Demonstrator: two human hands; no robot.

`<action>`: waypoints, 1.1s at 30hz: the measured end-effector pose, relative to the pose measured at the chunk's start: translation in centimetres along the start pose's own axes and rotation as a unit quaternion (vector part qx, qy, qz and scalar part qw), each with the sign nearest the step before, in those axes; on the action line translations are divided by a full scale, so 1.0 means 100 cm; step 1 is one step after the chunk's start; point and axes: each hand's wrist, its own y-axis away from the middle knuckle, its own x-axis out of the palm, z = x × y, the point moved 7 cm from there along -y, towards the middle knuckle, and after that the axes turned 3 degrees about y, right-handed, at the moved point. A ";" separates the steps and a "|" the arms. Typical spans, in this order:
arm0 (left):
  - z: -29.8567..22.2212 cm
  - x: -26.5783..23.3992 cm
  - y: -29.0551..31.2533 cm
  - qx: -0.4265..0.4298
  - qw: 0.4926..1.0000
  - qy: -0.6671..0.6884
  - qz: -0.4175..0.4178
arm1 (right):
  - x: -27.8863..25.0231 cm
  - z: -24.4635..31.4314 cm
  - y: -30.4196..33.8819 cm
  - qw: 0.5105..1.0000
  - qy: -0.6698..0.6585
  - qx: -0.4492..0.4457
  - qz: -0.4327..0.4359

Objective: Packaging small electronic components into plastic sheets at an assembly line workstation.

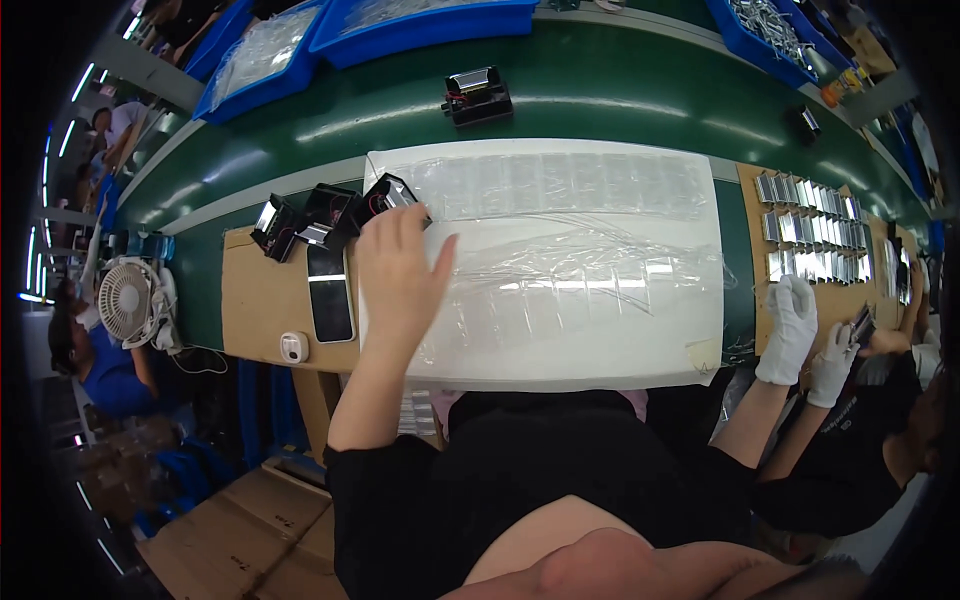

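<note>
My bare left hand reaches over the left edge of a white board with its fingers extended and thumb apart. Its fingertips are at the near side of a black housing with red wire and a shiny piece inside; whether they touch it I cannot tell. Two similar black housings, one in the middle and one further left, stand beside it. On the right, my white-gloved right hand has its fingers curled together at the near row of silver metal pieces; anything between the fingertips is hidden.
Clear plastic trays and film cover the white board. A phone and a small white device lie left. Another black housing sits beyond. Blue bins line the back. A co-worker's gloved hand is close by my right hand.
</note>
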 end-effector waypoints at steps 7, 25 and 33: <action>0.066 0.008 0.038 -0.014 0.998 -0.065 -0.001 | 0.147 0.053 0.060 0.971 -0.021 -0.018 0.239; -0.011 -0.006 0.000 0.066 0.756 0.635 0.145 | 0.272 0.125 0.150 0.816 0.022 -0.045 0.576; -0.019 0.008 -0.015 0.025 0.816 0.567 0.108 | 0.256 0.113 0.134 0.849 0.053 0.045 0.523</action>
